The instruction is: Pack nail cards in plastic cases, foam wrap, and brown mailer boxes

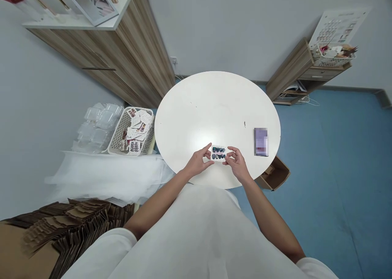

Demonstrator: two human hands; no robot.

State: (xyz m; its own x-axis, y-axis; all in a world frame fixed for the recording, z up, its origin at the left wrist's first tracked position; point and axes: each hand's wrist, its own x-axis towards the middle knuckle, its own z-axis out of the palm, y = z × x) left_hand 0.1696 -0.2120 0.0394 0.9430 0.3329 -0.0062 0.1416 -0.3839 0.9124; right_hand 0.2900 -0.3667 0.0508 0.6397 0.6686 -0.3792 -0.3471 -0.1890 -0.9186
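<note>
A small white card of dark press-on nails [218,152] is held over the near edge of a round white table [214,107]. My left hand [200,160] pinches the card's left end with thumb and fingers. My right hand [236,161] pinches its right end the same way. Both hands are closed on the card, just above the tabletop.
A blurred purple card [261,141] lies on the table's right side. A white basket [132,130] of nail cards and clear plastic boxes [98,126] sit to the left. Folded brown cartons [70,222] are stacked at lower left. An open cardboard box [274,173] stands on the blue floor.
</note>
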